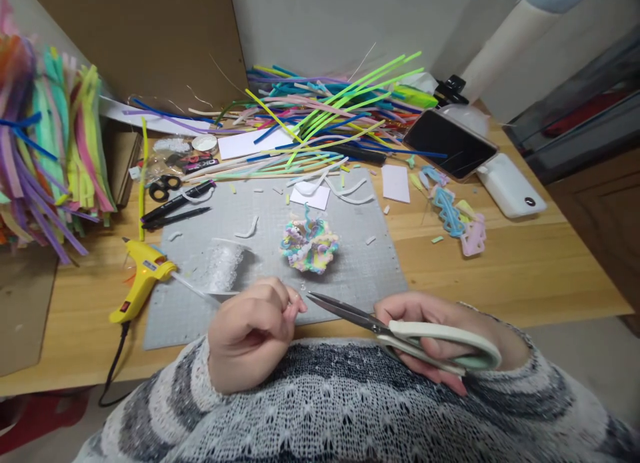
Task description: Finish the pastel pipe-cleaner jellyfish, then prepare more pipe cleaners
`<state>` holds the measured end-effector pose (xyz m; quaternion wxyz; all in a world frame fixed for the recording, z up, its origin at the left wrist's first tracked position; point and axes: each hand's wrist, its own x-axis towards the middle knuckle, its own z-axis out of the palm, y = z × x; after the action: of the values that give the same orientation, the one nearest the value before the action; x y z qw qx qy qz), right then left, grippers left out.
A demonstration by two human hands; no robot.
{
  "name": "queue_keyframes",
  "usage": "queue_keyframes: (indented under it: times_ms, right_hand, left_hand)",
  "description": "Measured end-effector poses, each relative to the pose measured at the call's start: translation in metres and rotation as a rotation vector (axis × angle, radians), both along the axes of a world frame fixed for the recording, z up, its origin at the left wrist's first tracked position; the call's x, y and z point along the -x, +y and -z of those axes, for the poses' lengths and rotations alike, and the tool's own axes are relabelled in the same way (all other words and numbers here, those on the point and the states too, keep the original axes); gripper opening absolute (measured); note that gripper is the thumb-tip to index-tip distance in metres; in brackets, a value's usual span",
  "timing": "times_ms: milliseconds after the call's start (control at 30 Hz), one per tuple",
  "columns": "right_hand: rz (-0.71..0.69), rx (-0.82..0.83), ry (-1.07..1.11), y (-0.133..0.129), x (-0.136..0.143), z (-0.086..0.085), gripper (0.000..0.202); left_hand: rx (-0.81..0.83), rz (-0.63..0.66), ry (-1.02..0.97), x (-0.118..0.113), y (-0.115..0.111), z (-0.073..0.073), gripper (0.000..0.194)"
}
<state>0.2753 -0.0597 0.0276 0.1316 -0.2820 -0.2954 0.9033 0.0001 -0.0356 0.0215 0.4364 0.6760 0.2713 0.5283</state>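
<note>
My right hand (415, 308) is closed around the pale-handled scissors (350, 311), fingers through the loops. The blades lie nearly together and point left, their tips just short of my left fingertips. My left hand (255, 329) is in a pinch, with thumb and fingertips pressed together; whatever sits between them is too small to name. Just beyond the hands, a round, frilly pastel ornament (309, 248) of bent pipe cleaners rests on the grey cutting mat (270, 309). A spool of clear, bead-like trim (224, 268) lies on its side close to my left hand.
A yellow hot glue gun (140, 279) with a cord lies at the left. Loose pipe cleaners (325, 109) are heaped along the back, near black-handled scissors (165, 188) and black pens (177, 209). On the right are a phone (450, 143), a white power bank (513, 186) and pastel clips (447, 211).
</note>
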Motion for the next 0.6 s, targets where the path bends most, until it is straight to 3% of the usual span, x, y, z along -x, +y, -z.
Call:
queue_keyframes:
  times_ms: [167,600]
  right_hand:
    - [-0.005,-0.040,-0.043,0.0025,0.0044,-0.0063,0.050]
    - [0.025,-0.044,-0.043,0.0019,0.0058,-0.0012,0.046]
  left_hand:
    - [0.019,0.019,0.013,0.0005,-0.0003,-0.0002,0.027]
    - [0.066,0.138,0.018,-0.0002,-0.0001,0.0016,0.030]
